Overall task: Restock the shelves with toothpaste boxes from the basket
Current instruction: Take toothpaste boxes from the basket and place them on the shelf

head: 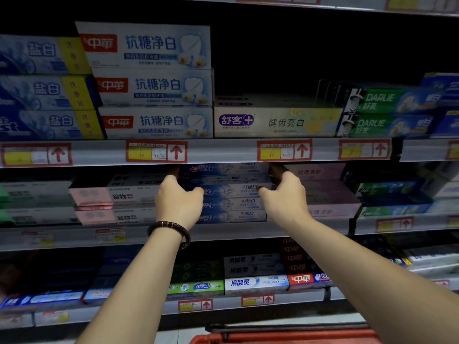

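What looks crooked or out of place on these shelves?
The top white box of the three-high stack on the upper shelf sits skewed left, overhanging the blue boxes beside it. Nothing else plainly stands out.

Hands: 2, left hand (178,202) and right hand (285,197). Bracelet (171,228): 1, left wrist. Crest boxes (231,203) between hands: 4 fronts visible. Above left hand: 3 Zhonghua boxes (154,84); further left, 3 blue boxes (44,91). Above right hand: 1 Saky box (275,121); further right, 2 Darlie boxes (387,112). Basket (285,337): 1, below right arm.
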Demonstrator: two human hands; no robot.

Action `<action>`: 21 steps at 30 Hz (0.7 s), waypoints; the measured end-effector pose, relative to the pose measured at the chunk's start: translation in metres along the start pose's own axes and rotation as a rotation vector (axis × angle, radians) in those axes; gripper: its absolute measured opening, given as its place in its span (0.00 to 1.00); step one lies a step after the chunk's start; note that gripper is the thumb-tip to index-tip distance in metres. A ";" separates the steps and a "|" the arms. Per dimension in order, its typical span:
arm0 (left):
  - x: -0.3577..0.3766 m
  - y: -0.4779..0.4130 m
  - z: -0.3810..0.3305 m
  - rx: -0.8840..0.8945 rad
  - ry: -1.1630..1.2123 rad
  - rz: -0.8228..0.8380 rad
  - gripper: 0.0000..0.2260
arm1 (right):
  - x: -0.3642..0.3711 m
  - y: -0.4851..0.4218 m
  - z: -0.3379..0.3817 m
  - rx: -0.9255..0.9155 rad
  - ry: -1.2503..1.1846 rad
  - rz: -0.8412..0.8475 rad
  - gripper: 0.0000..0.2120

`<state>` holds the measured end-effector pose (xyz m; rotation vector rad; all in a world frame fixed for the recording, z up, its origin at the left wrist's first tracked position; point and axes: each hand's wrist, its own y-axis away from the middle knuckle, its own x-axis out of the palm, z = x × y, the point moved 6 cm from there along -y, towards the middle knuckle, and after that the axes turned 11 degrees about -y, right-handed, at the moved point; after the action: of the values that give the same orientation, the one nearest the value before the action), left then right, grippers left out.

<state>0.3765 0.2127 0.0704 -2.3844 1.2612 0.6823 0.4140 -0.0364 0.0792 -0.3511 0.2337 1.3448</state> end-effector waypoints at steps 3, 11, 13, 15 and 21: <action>-0.002 0.001 0.000 0.015 0.011 -0.007 0.16 | -0.002 0.003 0.001 -0.002 0.002 -0.005 0.14; -0.007 0.010 -0.002 0.002 0.093 -0.041 0.11 | -0.015 0.017 0.005 0.005 -0.018 -0.017 0.19; -0.007 0.014 -0.001 -0.004 0.092 -0.020 0.14 | -0.016 0.023 0.006 0.009 -0.041 0.001 0.28; -0.007 0.018 0.002 -0.011 0.089 -0.008 0.19 | -0.018 0.028 0.007 0.001 -0.059 0.014 0.34; -0.013 0.037 0.007 0.007 0.085 0.020 0.34 | -0.027 0.047 0.010 -0.029 -0.131 0.027 0.34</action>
<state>0.3375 0.2051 0.0689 -2.4218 1.3210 0.5867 0.3621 -0.0481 0.0929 -0.2841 0.1101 1.3931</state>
